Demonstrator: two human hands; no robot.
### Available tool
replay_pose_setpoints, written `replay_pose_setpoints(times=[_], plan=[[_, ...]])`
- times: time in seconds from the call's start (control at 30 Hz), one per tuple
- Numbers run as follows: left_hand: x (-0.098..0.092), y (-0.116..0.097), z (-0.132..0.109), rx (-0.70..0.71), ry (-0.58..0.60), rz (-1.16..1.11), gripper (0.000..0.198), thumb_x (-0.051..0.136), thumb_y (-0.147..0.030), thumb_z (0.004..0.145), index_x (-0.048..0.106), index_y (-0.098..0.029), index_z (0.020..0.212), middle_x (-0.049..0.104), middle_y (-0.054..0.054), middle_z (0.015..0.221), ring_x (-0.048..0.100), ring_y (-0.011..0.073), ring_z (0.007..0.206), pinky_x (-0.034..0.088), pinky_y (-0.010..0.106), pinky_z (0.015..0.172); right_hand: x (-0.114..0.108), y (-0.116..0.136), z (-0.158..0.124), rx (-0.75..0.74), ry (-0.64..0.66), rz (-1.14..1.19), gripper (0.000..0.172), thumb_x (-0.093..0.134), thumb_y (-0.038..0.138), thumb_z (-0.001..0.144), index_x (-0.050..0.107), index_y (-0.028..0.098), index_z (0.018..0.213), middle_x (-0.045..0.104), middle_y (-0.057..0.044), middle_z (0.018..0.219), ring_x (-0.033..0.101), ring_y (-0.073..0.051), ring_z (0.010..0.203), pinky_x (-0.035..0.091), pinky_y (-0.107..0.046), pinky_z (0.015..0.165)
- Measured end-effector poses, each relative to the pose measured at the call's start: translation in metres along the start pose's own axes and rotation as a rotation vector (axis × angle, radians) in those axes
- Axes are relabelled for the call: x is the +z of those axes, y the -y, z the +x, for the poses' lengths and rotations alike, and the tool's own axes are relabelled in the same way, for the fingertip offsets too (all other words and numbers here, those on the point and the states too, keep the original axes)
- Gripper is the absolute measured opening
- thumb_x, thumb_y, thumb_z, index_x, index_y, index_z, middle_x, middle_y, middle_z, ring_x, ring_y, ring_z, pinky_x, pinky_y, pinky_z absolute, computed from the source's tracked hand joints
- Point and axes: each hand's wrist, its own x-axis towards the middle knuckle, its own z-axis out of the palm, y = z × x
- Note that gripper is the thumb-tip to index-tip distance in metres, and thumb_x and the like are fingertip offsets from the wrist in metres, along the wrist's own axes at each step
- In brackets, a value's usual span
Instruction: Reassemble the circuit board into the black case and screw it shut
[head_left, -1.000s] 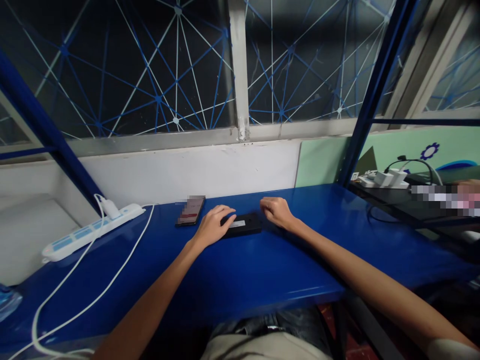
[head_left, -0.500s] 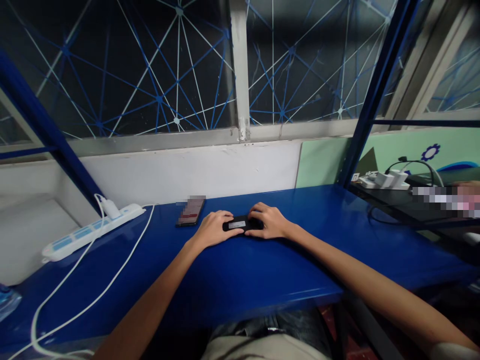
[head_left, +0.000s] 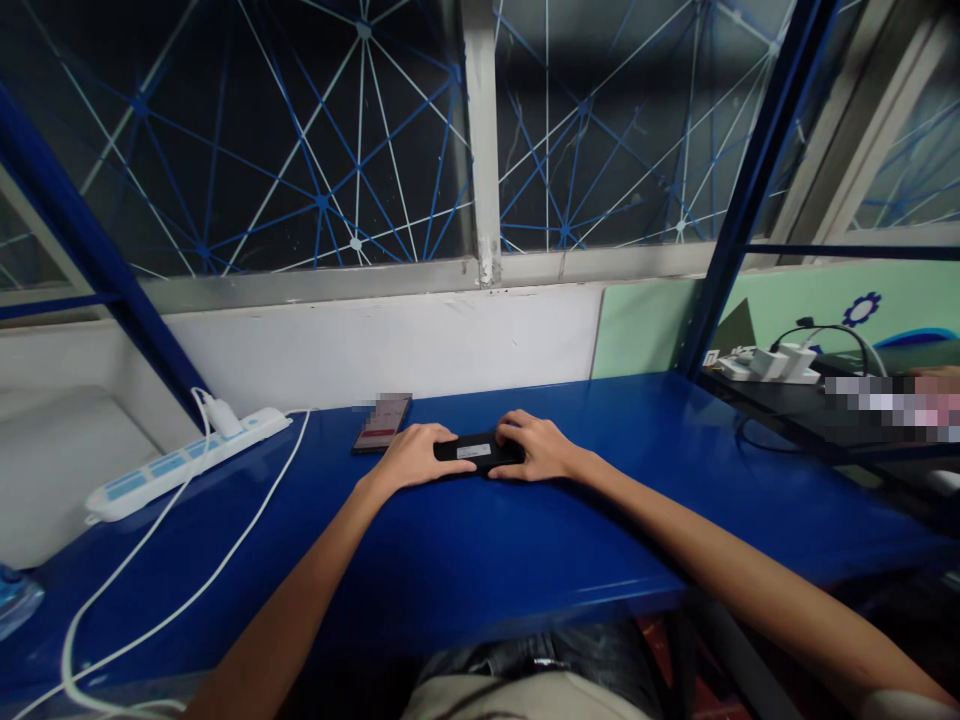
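Observation:
A flat black device (head_left: 475, 451) with a small pale label lies on the blue table (head_left: 525, 540), at the middle far side. My left hand (head_left: 411, 456) grips its left end with curled fingers. My right hand (head_left: 536, 447) grips its right end the same way. The device sits between both hands, low over the table surface. A phone (head_left: 382, 424) with a lit screen lies flat just left of my left hand.
A white power strip (head_left: 180, 462) with a plugged charger and a long white cable (head_left: 150, 600) lies at the left. White adapters (head_left: 772, 362) and a black cable sit on a dark shelf at the right. A wall and window frame stand behind the table.
My right hand has moved left onto the black device's right end and closed on it. My left hand has shifted to the left end. The device is now held between both hands.

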Motion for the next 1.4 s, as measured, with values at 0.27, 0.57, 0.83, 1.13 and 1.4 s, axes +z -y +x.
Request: replay_pose_setpoints(times=[0.27, 0.57, 0.83, 1.13, 1.4], plan=[[-0.004, -0.004, 0.0, -0.022, 0.042, -0.017, 0.057, 0.058, -0.071, 0.074, 0.073, -0.024, 0.103, 0.071, 0.007, 0.107, 0.065, 0.0266, 0.092, 0.046, 0.03, 0.079, -0.005, -0.005, 0.003, 0.018, 0.12, 0.083, 0.056, 0.073, 0.064, 0.066, 0.056, 0.019, 0.097, 0.055, -0.007, 0.108, 0.057, -0.021, 0.086, 0.042, -0.03, 0.067], [0.003, 0.003, 0.001, -0.074, 0.006, -0.025, 0.06, 0.056, -0.071, 0.075, 0.072, -0.023, 0.106, 0.07, 0.008, 0.112, 0.064, 0.028, 0.101, 0.046, 0.032, 0.085, -0.015, -0.005, 0.004, -0.02, 0.217, 0.188, 0.046, 0.079, 0.053, 0.065, 0.057, 0.02, 0.091, 0.055, -0.007, 0.114, 0.057, -0.026, 0.1, 0.044, -0.038, 0.085], [0.006, 0.004, 0.003, -0.077, -0.017, -0.056, 0.055, 0.038, -0.063, 0.092, 0.074, -0.022, 0.101, 0.072, 0.007, 0.105, 0.065, 0.0251, 0.096, 0.046, 0.031, 0.085, -0.016, 0.003, 0.003, -0.043, 0.183, 0.166, 0.048, 0.079, 0.055, 0.062, 0.058, 0.018, 0.084, 0.06, -0.008, 0.102, 0.057, -0.025, 0.095, 0.042, -0.039, 0.083], [0.007, 0.007, 0.002, -0.044, -0.013, -0.059, 0.043, 0.038, -0.046, 0.096, 0.073, -0.019, 0.097, 0.071, 0.007, 0.108, 0.065, 0.0237, 0.096, 0.047, 0.032, 0.085, -0.018, 0.009, 0.002, -0.062, 0.156, 0.113, 0.044, 0.08, 0.053, 0.061, 0.06, 0.018, 0.077, 0.062, -0.005, 0.089, 0.057, -0.02, 0.08, 0.038, -0.028, 0.066], [0.008, 0.007, 0.002, -0.014, -0.02, -0.085, 0.041, 0.039, -0.043, 0.096, 0.073, -0.02, 0.097, 0.071, 0.006, 0.107, 0.066, 0.0232, 0.098, 0.046, 0.03, 0.088, -0.03, 0.02, -0.001, -0.086, 0.178, 0.237, 0.04, 0.082, 0.05, 0.06, 0.061, 0.018, 0.073, 0.063, -0.002, 0.082, 0.056, -0.017, 0.075, 0.037, -0.026, 0.064]])
